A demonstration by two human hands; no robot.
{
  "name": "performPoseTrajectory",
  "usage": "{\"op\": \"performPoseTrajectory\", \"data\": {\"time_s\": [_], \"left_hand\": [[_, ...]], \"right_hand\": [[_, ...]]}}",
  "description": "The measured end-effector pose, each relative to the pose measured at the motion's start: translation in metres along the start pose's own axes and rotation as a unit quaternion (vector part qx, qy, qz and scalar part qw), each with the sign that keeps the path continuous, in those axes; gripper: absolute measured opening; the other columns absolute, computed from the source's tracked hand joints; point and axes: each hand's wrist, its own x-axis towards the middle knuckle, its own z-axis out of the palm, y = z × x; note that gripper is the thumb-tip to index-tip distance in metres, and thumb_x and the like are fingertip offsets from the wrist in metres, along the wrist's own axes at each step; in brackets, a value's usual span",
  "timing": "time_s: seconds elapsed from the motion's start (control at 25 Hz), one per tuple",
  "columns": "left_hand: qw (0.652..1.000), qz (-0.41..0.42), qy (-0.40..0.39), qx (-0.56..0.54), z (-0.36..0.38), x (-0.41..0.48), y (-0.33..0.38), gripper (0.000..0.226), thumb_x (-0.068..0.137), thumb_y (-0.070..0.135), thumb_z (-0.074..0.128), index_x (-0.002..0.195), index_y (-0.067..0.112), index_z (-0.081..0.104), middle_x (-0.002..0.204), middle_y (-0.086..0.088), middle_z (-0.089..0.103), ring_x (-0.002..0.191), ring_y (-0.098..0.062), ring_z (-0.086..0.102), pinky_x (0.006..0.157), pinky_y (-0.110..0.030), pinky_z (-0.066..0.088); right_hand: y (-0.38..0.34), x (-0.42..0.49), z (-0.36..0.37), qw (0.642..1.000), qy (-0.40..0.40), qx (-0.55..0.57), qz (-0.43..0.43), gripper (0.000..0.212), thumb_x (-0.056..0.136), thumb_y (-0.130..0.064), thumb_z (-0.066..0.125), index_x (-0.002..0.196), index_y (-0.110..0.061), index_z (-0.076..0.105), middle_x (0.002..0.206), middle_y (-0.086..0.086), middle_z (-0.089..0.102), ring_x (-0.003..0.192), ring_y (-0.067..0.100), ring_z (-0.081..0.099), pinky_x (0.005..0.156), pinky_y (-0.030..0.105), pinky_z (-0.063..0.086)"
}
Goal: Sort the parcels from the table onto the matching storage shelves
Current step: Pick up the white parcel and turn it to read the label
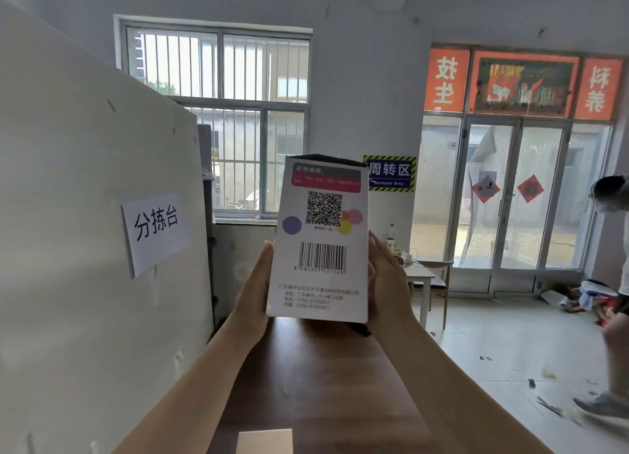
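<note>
A white parcel box point(320, 242) stands upright in the air above the brown wooden table point(316, 378), its printed face with a QR code, barcode and coloured dots turned toward me. My left hand point(255, 293) presses flat against the box's left side. Against its right side lies my right hand point(388, 283). Both hands hold the box between their palms at chest height. A cardboard parcel point(264, 440) lies on the table at the bottom edge of the view.
A tall white partition point(85, 215) with a paper sign stands close on the left. Behind the box are a barred window point(218, 120) and a blue turnover-area sign point(391, 172). A small white table point(420, 276), glass doors, floor litter and a standing person point(612, 283) are at right.
</note>
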Motion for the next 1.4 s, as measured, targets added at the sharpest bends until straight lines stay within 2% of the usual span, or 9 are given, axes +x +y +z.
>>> {"op": "performPoseTrajectory", "data": {"time_s": [0.12,0.36,0.56,0.72,0.84,1.0,1.16,1.28,1.4], "left_hand": [[0.999,-0.008,-0.03,-0.037,0.005,-0.003,0.002,0.076,0.069,0.071,0.052,0.127,0.022,0.055,0.12,-0.008,0.066,0.11,-0.025,0.063,0.084,-0.034,0.054],[0.999,0.028,0.028,-0.01,0.013,-0.009,0.004,0.07,0.07,0.067,0.056,0.116,0.015,0.06,0.109,-0.014,0.069,0.098,-0.032,0.066,0.079,-0.041,0.056],[0.994,0.072,0.058,0.051,0.012,-0.014,0.012,0.054,0.083,0.042,0.05,0.13,0.015,0.052,0.102,-0.01,0.071,0.09,-0.028,0.069,0.07,-0.039,0.057],[0.988,0.089,0.105,0.076,0.011,-0.017,0.02,0.048,0.095,0.016,0.045,0.14,0.032,0.036,0.101,-0.006,0.071,0.086,-0.016,0.07,0.07,-0.034,0.059],[0.978,0.098,0.149,0.106,0.004,-0.014,0.025,0.055,0.092,0.005,0.048,0.134,0.04,0.037,0.112,-0.005,0.066,0.086,-0.012,0.07,0.066,-0.032,0.06],[0.97,0.104,0.169,0.138,-0.01,-0.009,0.02,0.051,0.09,-0.002,0.048,0.124,0.035,0.056,0.121,-0.008,0.063,0.098,-0.03,0.067,0.074,-0.047,0.058],[0.973,0.111,0.153,0.132,-0.004,-0.01,0.013,0.034,0.089,0.023,0.051,0.121,0.03,0.06,0.123,-0.008,0.059,0.109,-0.03,0.06,0.087,-0.055,0.051],[0.989,0.097,0.08,0.08,0.005,-0.012,0.011,0.072,0.081,0.057,0.051,0.142,0.022,0.034,0.121,-0.014,0.059,0.107,-0.032,0.062,0.084,-0.052,0.052],[0.996,0.087,0.036,0.001,0.014,-0.014,0.011,0.087,0.075,0.063,0.055,0.146,0.028,0.02,0.136,-0.005,0.053,0.117,-0.027,0.058,0.089,-0.052,0.05]], "right_hand": [[0.0,-0.004,-0.003,1.0,0.007,-0.012,-0.013,0.042,0.082,-0.035,0.064,0.12,-0.017,0.065,0.129,0.022,0.061,0.124,0.044,0.053,0.101,0.061,0.041],[0.0,-0.013,-0.009,0.998,-0.019,-0.055,-0.024,0.029,0.085,-0.043,0.061,0.103,-0.022,0.069,0.109,0.018,0.062,0.104,0.043,0.056,0.097,0.063,0.042],[-0.002,-0.015,-0.007,0.996,-0.002,-0.073,-0.045,0.077,0.068,-0.057,0.074,0.133,-0.023,0.052,0.127,0.015,0.062,0.117,0.042,0.059,0.1,0.064,0.043],[-0.001,-0.015,-0.011,0.995,-0.006,-0.088,-0.051,0.063,0.075,-0.043,0.073,0.133,-0.029,0.051,0.128,0.009,0.062,0.118,0.026,0.06,0.096,0.048,0.047],[-0.004,-0.016,-0.016,0.996,0.001,-0.065,-0.062,0.055,0.075,-0.021,0.074,0.125,-0.026,0.054,0.119,0.006,0.06,0.108,0.02,0.061,0.075,0.028,0.051],[-0.011,-0.022,-0.016,0.998,-0.003,-0.029,-0.062,0.056,0.073,-0.005,0.075,0.124,-0.021,0.056,0.113,0.002,0.071,0.093,0.021,0.072,0.069,0.038,0.061],[-0.021,-0.029,-0.003,0.996,-0.023,-0.023,-0.083,0.038,0.083,0.002,0.063,0.114,-0.019,0.062,0.105,-0.001,0.075,0.09,0.021,0.073,0.07,0.036,0.062],[-0.026,-0.033,0.004,0.991,-0.039,-0.061,-0.112,0.031,0.085,0.002,0.061,0.103,-0.023,0.066,0.096,-0.004,0.077,0.085,0.019,0.074,0.065,0.032,0.062],[-0.025,-0.033,0.005,0.988,-0.029,-0.076,-0.129,0.036,0.084,0.0,0.064,0.112,-0.023,0.062,0.113,0.002,0.073,0.097,0.024,0.072,0.074,0.038,0.062]]}}
